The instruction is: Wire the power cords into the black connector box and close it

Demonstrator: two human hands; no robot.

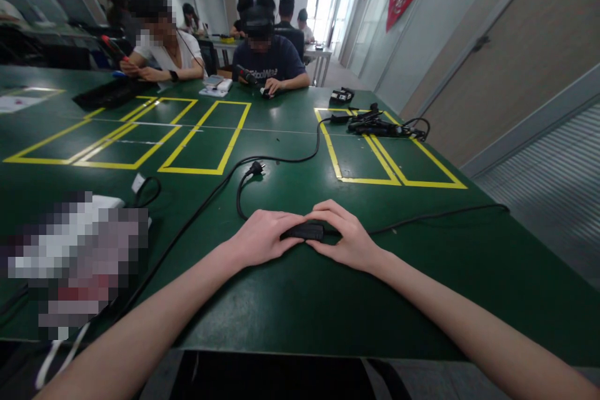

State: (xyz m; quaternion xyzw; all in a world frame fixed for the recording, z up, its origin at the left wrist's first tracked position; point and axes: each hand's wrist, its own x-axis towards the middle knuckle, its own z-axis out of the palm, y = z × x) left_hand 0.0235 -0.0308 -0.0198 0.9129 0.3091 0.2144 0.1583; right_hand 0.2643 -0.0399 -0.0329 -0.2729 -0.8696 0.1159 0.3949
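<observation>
From where I'm standing, the left hand is pinching one end of a black, oblong plastic power adapter, while the right hand is curving thumb and forefinger onto the other half. The adapter is sitting between both sets of fingers; whether it is resting on the green bench I can't tell. A thin black cord is trailing off from its right side, and a black two-pin plug is lying beyond the left hand, its short lead disappearing behind that hand. By my judgement the gripping is done, but the work is looking unfinished: cord and lead are lying loose, neither coiled nor bound. Farther out, a long black cable is running towards a tangled heap of black cables over yellow tape outlines, and a co-worker in a dark T-shirt is sitting opposite.
</observation>
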